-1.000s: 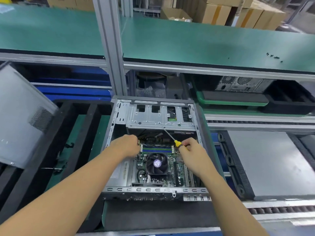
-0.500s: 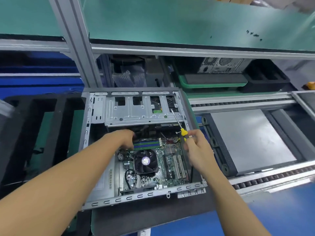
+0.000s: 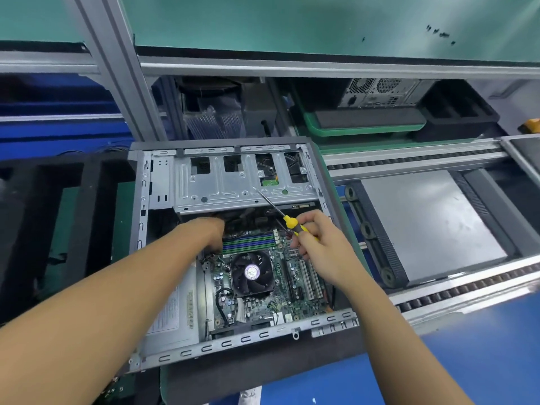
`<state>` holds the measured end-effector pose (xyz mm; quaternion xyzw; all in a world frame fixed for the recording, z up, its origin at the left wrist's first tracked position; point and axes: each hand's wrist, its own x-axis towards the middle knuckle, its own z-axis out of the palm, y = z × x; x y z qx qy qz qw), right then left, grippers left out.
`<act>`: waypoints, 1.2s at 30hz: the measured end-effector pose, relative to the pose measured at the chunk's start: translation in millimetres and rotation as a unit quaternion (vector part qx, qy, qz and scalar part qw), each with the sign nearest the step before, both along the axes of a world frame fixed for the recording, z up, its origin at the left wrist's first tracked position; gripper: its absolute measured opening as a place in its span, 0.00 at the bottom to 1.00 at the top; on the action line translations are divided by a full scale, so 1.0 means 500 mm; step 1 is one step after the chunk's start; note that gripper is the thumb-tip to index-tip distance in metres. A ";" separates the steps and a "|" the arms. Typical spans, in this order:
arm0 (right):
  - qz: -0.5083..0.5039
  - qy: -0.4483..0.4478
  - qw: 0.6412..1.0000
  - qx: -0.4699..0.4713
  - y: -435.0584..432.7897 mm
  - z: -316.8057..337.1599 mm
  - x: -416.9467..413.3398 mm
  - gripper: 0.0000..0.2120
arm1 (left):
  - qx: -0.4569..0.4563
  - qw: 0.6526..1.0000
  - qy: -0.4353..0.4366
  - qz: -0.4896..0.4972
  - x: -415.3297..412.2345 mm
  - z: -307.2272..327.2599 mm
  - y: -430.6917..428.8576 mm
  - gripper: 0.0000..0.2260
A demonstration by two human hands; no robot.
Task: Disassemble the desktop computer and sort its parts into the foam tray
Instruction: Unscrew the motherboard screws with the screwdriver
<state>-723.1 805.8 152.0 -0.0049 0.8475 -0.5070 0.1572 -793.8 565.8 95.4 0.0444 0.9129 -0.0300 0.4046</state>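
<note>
Screwdriver (image 3: 290, 222) rests in right hand (image 3: 321, 248); left hand (image 3: 209, 232) reaches, perhaps gripping, inside computer (image 3: 233, 187).

Two bare forearms in shot — the left forearm (image 3: 117, 305) looms wide near the lens, the right forearm (image 3: 391, 325) looks narrower. Both run uncovered to the wrists, and on to the bare left hand (image 3: 209, 232) and bare right hand (image 3: 321, 247) — plain skin from frame edge to knuckles.

a factory disassembly line: roller conveyor (image 3: 438, 296), green-topped workbench (image 3: 292, 27), opened computer cases (image 3: 377, 92).
</note>
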 end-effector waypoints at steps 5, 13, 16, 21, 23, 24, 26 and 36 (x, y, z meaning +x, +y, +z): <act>0.000 0.006 0.999 -0.035 -0.006 -0.014 -0.008 0.10 | 0.010 0.999 0.018 0.037 -0.011 -0.013 -0.009 0.09; -0.061 0.035 0.989 -0.128 -0.015 -0.026 0.001 0.07 | 0.052 0.992 -0.056 0.102 -0.022 -0.015 -0.017 0.30; -0.079 0.040 0.984 -0.158 -0.013 -0.028 0.001 0.07 | 0.058 0.993 -0.042 0.098 -0.021 -0.015 -0.018 0.23; -0.125 0.037 0.963 -0.235 0.000 -0.027 -0.004 0.09 | 0.056 0.993 -0.003 0.100 -0.014 -0.005 -0.017 0.13; -0.143 0.033 0.949 -0.278 0.004 -0.026 -0.006 0.08 | 0.072 0.992 0.011 0.104 -0.010 0.000 -0.015 0.12; -0.147 0.032 0.946 -0.288 0.006 -0.025 -0.006 0.08 | 0.081 0.991 0.013 0.101 -0.008 0.003 -0.015 0.12; -0.143 0.030 0.947 -0.285 0.007 -0.026 -0.005 0.08 | 0.101 0.991 0.006 0.091 0.000 0.011 -0.016 0.16; -0.099 0.033 0.971 -0.215 -0.006 -0.037 0.010 0.09 | 0.106 0.985 -0.129 -0.052 0.089 0.099 0.058 0.38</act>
